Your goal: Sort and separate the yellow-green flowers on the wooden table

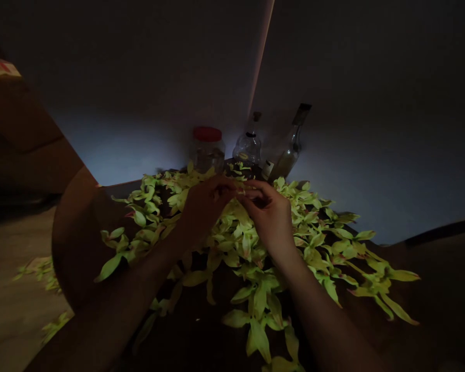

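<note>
My left hand (211, 201) and my right hand (269, 209) meet at the fingertips over a heap of yellow-green flowers (259, 294). Both are closed in a pinch, thumbs against fingers. Between the fingertips shows a small pale yellowish bit, too dim and small to name. The flowers have long pointed petals, some with pinkish edges. They spread across a dark round table (75, 232) under and around both forearms, and hide much of its top.
At the back, by the wall corner, stand a clear jar with a red lid (207, 135), a rounded glass bottle (248, 147) and a tall, leaning bottle (289, 157). More flowers (56, 328) lie on the wooden floor (8, 289) at left. The light is dim.
</note>
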A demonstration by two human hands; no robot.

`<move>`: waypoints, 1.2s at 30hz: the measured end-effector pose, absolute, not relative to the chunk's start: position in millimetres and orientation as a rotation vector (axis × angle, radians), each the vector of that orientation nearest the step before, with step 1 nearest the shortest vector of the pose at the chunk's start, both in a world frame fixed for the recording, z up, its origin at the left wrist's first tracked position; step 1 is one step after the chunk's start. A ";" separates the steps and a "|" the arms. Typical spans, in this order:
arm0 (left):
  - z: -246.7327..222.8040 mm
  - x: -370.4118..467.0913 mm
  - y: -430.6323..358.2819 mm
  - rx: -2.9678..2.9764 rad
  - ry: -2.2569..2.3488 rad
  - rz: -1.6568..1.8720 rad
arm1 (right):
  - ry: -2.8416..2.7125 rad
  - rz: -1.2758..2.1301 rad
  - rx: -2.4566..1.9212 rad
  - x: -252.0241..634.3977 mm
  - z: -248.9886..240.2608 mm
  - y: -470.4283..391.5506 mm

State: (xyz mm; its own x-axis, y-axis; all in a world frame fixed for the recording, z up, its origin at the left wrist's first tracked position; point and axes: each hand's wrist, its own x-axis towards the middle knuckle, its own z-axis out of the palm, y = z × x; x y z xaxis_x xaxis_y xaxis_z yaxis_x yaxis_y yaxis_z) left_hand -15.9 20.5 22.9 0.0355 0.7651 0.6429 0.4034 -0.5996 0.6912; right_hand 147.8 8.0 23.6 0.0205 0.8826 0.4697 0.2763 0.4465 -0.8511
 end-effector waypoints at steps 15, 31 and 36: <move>39.6 -62.4 28.3 2.099 1.603 2.117 | -1.716 0.176 -1.187 162.2 25.1 12.3; 31.5 -25.6 10.5 2.548 1.448 1.438 | -1.361 0.901 -1.091 135.3 29.8 -4.4; 31.4 -25.8 10.4 2.531 1.479 1.410 | -1.343 0.975 -1.020 135.8 32.0 -4.9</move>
State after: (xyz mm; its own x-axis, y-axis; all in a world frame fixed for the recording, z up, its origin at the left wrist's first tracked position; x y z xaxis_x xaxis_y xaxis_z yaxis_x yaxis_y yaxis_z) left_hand -25.8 10.4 31.4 0.2134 0.6568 0.7232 0.7535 -0.5819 0.3061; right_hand 135.8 -4.9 32.0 0.0069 0.9592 0.2827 0.0286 0.2824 -0.9589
